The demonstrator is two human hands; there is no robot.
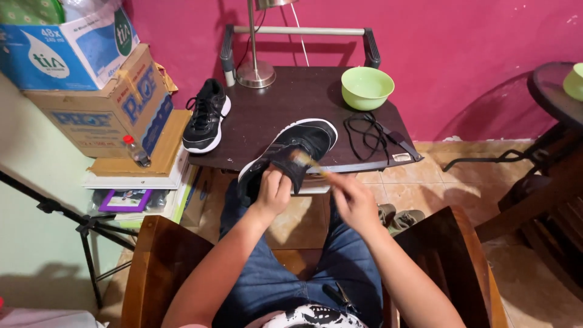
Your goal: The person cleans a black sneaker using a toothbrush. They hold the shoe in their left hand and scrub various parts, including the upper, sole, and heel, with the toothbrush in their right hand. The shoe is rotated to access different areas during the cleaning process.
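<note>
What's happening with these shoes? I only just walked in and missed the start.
A seated person's left hand holds a black, white-soled sneaker at the edge of a dark wooden table. The right hand, blurred, works a small light-coloured brush against it. The matching second sneaker, loose black laces and a pale green bowl sit on the table.

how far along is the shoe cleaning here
Done: the laces are out and lie on the dark table. In hand: the left hand holds one black shoe while the right hand works a small brush on it. Left: the second shoe sits apart, laces still in.
</note>
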